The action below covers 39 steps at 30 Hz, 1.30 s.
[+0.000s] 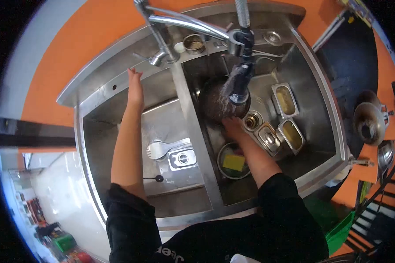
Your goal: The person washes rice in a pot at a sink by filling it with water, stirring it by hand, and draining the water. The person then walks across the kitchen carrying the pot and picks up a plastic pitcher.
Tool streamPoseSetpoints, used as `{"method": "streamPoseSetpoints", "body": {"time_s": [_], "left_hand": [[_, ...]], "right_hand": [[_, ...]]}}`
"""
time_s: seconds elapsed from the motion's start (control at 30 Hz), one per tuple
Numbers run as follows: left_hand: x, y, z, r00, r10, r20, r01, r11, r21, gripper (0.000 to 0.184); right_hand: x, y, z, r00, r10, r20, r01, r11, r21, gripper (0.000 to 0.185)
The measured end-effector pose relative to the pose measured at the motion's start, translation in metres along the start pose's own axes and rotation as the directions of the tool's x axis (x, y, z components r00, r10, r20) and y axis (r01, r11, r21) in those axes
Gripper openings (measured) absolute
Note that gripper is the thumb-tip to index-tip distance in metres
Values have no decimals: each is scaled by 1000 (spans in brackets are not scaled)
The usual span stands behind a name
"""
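Observation:
In the right basin of a steel double sink, a dark round pan (213,103) sits under a black spray head (240,90), and water runs onto it. My right hand (233,126) is at the pan's near edge, its fingers over the rim. Beside the tap's lever (141,57), my left hand (135,79) is raised over the left basin, fingers stretched out and holding nothing. Close to my right forearm is a round bowl (224,172) containing a yellow-green sponge (234,162).
Rectangular metal containers (286,100) and a steel lid (269,138) lie in the right basin near the drain (252,120). The left basin holds a white spatula-like utensil (158,150), another lid (183,159) and a dark spoon (159,178). Pans (369,125) stand at the far right.

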<state>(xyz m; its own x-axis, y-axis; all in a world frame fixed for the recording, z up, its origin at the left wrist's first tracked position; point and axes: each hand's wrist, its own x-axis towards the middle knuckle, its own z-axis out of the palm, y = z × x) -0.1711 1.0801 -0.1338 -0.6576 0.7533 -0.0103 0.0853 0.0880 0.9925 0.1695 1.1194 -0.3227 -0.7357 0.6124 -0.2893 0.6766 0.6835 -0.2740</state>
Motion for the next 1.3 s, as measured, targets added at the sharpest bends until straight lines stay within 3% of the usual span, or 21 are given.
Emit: {"method": "streamPoseSetpoints", "body": {"time_s": [0.13,0.2,0.27,0.43,0.5,0.53,0.6,0.63,0.67,0.7,0.77,0.83,0.87,0.9,0.93,1.0,1.07,1.13,1.17,1.27,1.3], "left_hand": [[39,-2,39,993,28,-111,-30,999,-17,66],[40,18,63,980,-29,-197,13,996,-84,69],[91,-10,31,995,95,32,-99,985,141,72],[70,14,3,1000,13,12,-16,918,396,59],[8,12,21,983,179,37,-181,921,346,55],[-48,23,46,969,241,56,-247,949,194,47],[-98,-2,65,936,139,324,-131,990,-47,48],[-136,12,86,902,19,430,45,990,-137,46],[-159,15,102,866,-156,475,207,977,-57,45],[-172,2,110,801,-181,570,258,964,-56,45],[-194,6,139,746,-373,552,422,906,41,40],[-201,1,165,723,-467,509,433,880,193,43],[-200,-2,175,712,-512,481,437,859,267,44],[-194,-29,181,719,-444,535,327,895,303,54],[-186,-64,188,798,-416,436,198,865,461,53],[-167,-118,208,921,-283,267,-16,658,753,52],[-140,-109,228,846,-515,142,23,300,954,53],[-139,-142,226,922,-375,-99,247,369,896,49],[-139,-159,216,922,-386,26,127,366,922,45],[-136,-235,193,988,-88,126,-82,394,915,37],[-140,-251,189,992,62,108,-124,399,909,35]], "right_hand": [[0,14,30,965,-74,-250,97,992,81,51],[-4,8,20,975,-22,-221,41,996,84,48],[-6,5,16,979,13,-203,8,995,102,45],[-6,6,14,998,8,-68,-2,995,97,41],[-11,6,10,997,21,-80,-12,994,105,39],[-13,5,10,996,25,-83,-15,994,111,38],[-22,14,1,1000,12,-13,-10,987,159,37],[-29,21,-4,1000,4,27,-9,983,181,37],[-37,28,-6,1000,-7,-23,11,985,174,37],[-45,36,-8,997,-19,-70,31,986,163,37],[-58,58,-3,993,-89,-79,98,989,114,34],[-60,88,6,979,-205,1,204,978,45,29],[-61,100,2,974,-227,-6,225,963,147,27],[-63,112,-1,969,-245,-15,241,938,251,24],[-65,119,-7,966,-258,-26,250,901,355,22],[-82,118,-38,976,10,-220,75,924,375,26],[-76,125,-36,881,319,-351,-108,856,505,35],[-56,135,1,687,644,-337,-253,646,720,48],[-54,142,-2,805,592,-40,-275,432,859,64],[-48,153,38,932,361,19,-222,532,817,65],[-47,151,44,920,376,111,-254,355,899,64]]}}
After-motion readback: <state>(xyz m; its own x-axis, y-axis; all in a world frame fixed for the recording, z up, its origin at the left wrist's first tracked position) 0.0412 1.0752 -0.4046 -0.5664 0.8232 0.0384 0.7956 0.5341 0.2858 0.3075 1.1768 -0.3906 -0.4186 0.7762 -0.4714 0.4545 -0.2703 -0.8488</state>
